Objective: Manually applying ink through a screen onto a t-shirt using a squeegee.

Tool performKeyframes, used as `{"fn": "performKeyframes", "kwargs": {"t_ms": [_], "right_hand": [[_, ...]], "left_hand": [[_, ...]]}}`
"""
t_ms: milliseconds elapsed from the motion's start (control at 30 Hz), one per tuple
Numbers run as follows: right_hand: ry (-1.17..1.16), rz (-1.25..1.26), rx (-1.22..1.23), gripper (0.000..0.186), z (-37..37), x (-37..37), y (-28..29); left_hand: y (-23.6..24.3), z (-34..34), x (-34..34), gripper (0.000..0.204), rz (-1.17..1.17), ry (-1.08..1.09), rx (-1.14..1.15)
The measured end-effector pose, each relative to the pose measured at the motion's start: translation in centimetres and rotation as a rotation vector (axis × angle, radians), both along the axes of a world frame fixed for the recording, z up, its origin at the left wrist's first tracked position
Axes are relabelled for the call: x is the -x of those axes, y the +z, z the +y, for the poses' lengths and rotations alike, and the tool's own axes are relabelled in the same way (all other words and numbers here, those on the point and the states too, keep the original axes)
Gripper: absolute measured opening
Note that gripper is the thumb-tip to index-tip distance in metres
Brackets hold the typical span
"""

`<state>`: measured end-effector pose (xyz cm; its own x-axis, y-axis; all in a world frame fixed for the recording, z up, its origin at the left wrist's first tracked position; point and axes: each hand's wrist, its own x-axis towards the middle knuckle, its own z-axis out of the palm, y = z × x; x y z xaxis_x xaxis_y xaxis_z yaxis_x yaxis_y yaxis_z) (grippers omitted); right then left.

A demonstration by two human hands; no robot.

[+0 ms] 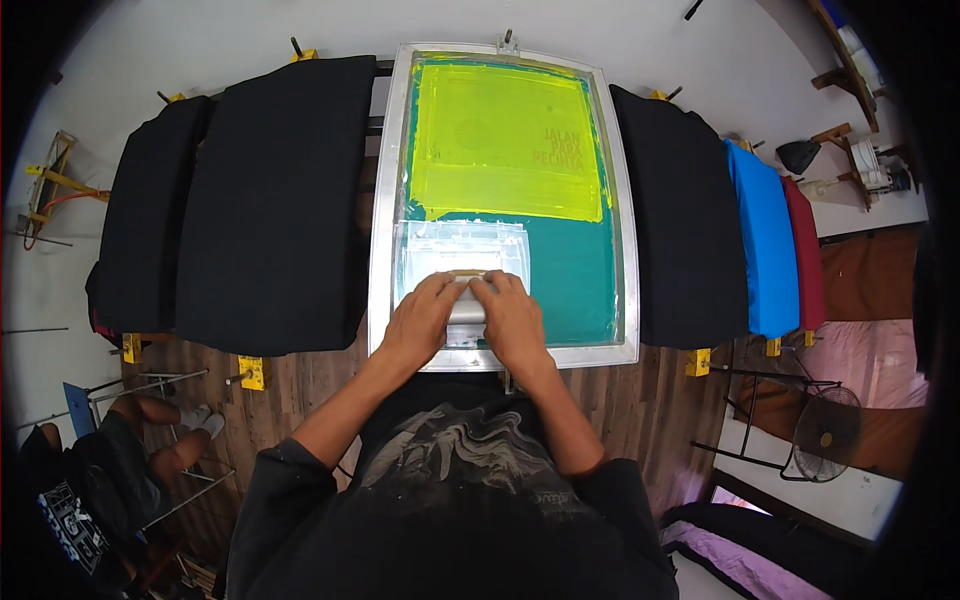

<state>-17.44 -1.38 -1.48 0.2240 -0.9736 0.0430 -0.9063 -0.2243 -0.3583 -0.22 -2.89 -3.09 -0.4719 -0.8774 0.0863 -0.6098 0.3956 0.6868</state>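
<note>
In front of me lies a screen printing frame [627, 300] with a metal rim and green mesh. Bright yellow-green ink [490, 130] covers its far part, with faint lettering at the right. A patch of white ink [415, 255] spreads over the near left of the mesh. Both of my hands grip a small squeegee [468, 305] with a pale metal handle, standing on that white patch. My left hand [425, 315] wraps its left end, my right hand [508, 318] its right end. The fingers nearly meet at the middle. The blade's lower edge is mostly hidden.
Black shirts on boards [280, 205] stand to the left, and another black one [685, 220] to the right. Beyond it are a blue shirt [765, 240] and a red one [804, 250]. A floor fan [826, 438] stands at the right. A person [110, 490] sits at the lower left.
</note>
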Motion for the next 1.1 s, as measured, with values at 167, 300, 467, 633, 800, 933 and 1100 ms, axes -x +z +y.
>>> {"fn": "performKeyframes", "kwargs": {"t_ms": [167, 300, 467, 633, 800, 933, 1100], "right_hand": [[-0.021, -0.043, -0.090, 0.038, 0.3, -0.1, 0.8], [-0.051, -0.099, -0.054, 0.048, 1.4, -0.6, 0.1], [-0.068, -0.144, -0.055, 0.049, 1.7, -0.5, 0.0], [-0.074, -0.119, -0.061, 0.050, 2.1, -0.6, 0.0], [-0.070, -0.108, -0.032, 0.050, 2.6, -0.7, 0.4], [-0.019, -0.058, -0.051, 0.037, 2.6, -0.3, 0.4], [-0.045, -0.090, -0.031, 0.042, 2.7, -0.6, 0.7]], "left_hand": [[0.8, 0.4, -0.2, 0.062, -0.007, -0.013, -0.043], [0.6, 1.2, -0.6, 0.063, 0.023, -0.023, 0.012], [0.8, 1.1, -0.3, 0.064, 0.016, -0.016, 0.005], [0.5, 1.6, -0.3, 0.065, 0.011, -0.014, -0.069], [1.5, 1.9, -0.1, 0.061, -0.022, -0.002, 0.005], [1.7, 2.2, -0.2, 0.064, -0.015, -0.008, -0.116], [1.5, 2.2, -0.2, 0.063, -0.016, -0.007, -0.063]]}}
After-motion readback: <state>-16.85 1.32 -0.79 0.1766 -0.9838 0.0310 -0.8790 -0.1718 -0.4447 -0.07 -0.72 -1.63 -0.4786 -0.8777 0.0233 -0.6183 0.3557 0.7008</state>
